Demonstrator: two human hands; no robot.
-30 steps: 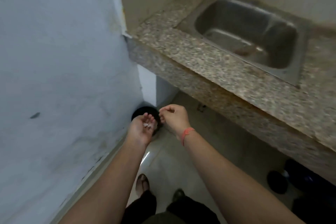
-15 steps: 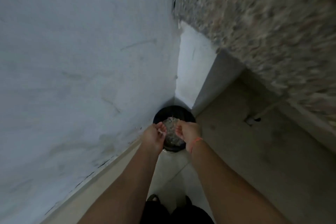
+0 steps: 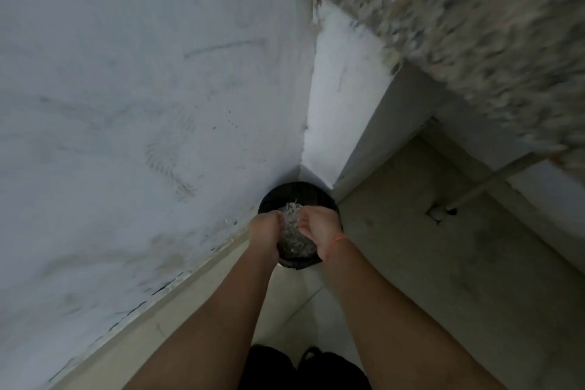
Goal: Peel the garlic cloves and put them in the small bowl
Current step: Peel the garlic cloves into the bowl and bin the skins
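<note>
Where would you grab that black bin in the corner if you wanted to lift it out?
Probably by the round rim of the black bin, reaching down from above on the side facing the open floor. It stands upright and open-topped, tucked into the corner close against the wall, so the far and wall sides leave little room for fingers.

The wall [image 3: 126, 104] is matt painted plaster, chalky and scuffed with grey marks. The desk [image 3: 474, 25] edge is speckled stone, perhaps polished, though blur hides its finish. The floor [image 3: 443, 263] is smooth pale tile with a faint sheen. The bin [image 3: 297, 191] is black, its liner a crinkled, slightly glossy plastic film; dry papery flakes [image 3: 292, 231] lie inside. The wrist cord [image 3: 339, 238] is thin red thread.
</note>
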